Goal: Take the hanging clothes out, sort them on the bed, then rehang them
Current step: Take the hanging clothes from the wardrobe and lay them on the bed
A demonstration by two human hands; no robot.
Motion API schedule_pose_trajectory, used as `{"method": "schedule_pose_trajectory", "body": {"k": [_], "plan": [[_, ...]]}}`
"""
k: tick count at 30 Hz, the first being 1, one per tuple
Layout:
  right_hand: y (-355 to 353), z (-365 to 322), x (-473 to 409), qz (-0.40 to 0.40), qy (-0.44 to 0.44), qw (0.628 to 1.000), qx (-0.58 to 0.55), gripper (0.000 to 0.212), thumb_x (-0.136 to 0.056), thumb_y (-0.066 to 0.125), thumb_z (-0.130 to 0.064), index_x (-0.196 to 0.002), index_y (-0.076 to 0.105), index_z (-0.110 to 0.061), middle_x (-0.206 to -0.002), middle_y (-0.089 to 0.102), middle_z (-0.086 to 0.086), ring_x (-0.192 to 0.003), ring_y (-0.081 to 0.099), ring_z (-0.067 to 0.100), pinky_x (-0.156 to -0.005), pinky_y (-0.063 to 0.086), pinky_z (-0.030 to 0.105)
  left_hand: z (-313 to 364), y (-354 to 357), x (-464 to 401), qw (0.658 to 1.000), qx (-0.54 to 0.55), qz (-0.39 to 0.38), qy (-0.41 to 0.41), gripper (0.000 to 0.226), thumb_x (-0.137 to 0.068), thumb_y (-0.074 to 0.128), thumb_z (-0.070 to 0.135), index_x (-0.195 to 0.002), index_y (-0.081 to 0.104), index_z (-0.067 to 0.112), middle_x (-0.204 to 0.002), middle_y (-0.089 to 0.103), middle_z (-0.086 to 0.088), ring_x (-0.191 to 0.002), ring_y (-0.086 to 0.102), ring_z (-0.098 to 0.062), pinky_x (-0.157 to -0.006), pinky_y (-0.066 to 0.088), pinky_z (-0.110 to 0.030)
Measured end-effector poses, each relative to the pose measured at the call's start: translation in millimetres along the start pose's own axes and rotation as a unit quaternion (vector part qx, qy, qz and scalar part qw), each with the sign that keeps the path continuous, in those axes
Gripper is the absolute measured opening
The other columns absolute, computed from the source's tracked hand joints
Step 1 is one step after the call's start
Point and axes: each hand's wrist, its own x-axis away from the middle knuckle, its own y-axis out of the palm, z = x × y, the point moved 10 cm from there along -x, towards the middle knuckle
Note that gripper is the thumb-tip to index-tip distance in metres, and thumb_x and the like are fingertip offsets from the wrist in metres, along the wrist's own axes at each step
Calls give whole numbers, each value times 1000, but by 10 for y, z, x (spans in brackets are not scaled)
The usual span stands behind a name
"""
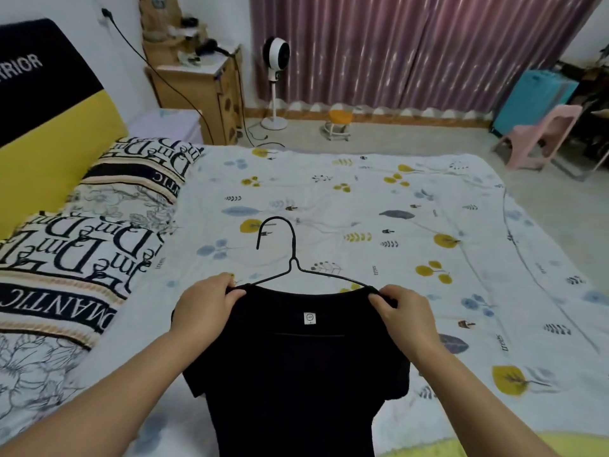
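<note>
I see a black short-sleeved top on a thin black wire hanger, held spread over the bed, shoulders pinched between my left hand and right hand, hook pointing away from both.

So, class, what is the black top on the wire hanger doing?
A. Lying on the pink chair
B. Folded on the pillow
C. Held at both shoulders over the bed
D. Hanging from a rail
C: the left hand and right hand pinch the shoulders of the black top, on its wire hanger, above the bed.
</note>
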Motion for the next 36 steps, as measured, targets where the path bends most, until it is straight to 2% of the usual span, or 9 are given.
{"method": "schedule_pose_trajectory", "body": {"k": [6, 9, 12, 15, 18, 20, 22, 28, 36], "plan": [[577, 209, -1039, -51, -15, 995, 80, 20, -92, 55, -28, -81, 65, -14, -73, 63, 0, -79, 58, 22, -64, 38, 30, -144, 700, -729, 998, -56, -12, -29, 29, -94, 48, 37, -92, 61, 11, -87, 62, -8, -94, 52, -27, -71, 36, -33], [921, 396, -1501, -61, -30, 985, 160, 25, -93, 52, -32, -87, 68, -14, -86, 66, 6, -96, 53, 24, -67, 35, 29, -263, 1181, -1037, 997, -55, -35, -51, 31, -95, 44, 37, -89, 57, 10, -86, 58, -5, -88, 52, -23, -64, 35, -31], [1309, 670, -1859, -76, -4, 983, 169, 27, -94, 50, -29, -89, 67, -8, -89, 64, 8, -84, 55, 23, -60, 36, 28, -386, 1705, -1286, 994, -40, -65, -76, 30, -97, 41, 35, -90, 53, 8, -89, 58, -7, -80, 51, -23, -63, 34, -31], [1740, 941, -2084, -94, 18, 979, 180, 26, -96, 46, -23, -90, 62, -3, -95, 61, 11, -76, 53, 24, -63, 38, 29, -515, 2170, -1414, 989, -6, -88, -116, 27, -97, 43, 26, -98, 54, 2, -93, 58, -12, -80, 49, -23, -66, 32, -30], [2141, 1196, -2168, -127, 32, 977, 169, 19, -94, 42, -12, -94, 60, -5, -107, 58, 15, -84, 54, 26, -68, 41, 30, -685, 2648, -1410, 977, 62, -125, -161, 28, -96, 46, 22, -114, 53, 2, -116, 56, -16, -102, 53, -28, -79, 38, -32], [2372, 1334, -2139, -167, 35, 975, 146, 31, -93, 39, -6, -120, 54, -7, -127, 50, 14, -105, 53, 27, -80, 41, 31, -738, 2973, -1325, 965, 80, -180, -174, 43, -96, 46, 23, -135, 40, 6, -140, 39, -15, -125, 43, -27, -100, 35, -34], [2523, 1429, -2079, -203, 33, 970, 132, 45, -94, 38, -5, -138, 39, -9, -142, 36, 11, -124, 44, 26, -93, 38, 30, -722, 3174, -1237, 959, 82, -212, -171, 50, -97, 44, 23, -143, 28, 8, -151, 24, -12, -137, 30, -24, -112, 25, -33], [2575, 1473, -1844, -266, 13, 952, 150, 42, -94, 40, -10, -135, 45, -13, -139, 40, 7, -119, 48, 23, -97, 39, 29, -493, 3134, -1095, 961, 73, -222, -146, 34, -96, 45, 21, -129, 50, 14, -132, 50, -3, -119, 50, -19, -101, 39, -29], [2152, 697, -1529, -295, -90, 935, 175, 34, -94, 40, -14, -125, 54, -16, -126, 52, 5, -114, 50, 21, -92, 42, 28, -312, 2354, -810, 962, 19, -251, -107, 28, -96, 42, 25, -120, 56, 20, -118, 60, 3, -105, 55, -13, -90, 43, -25]]}}
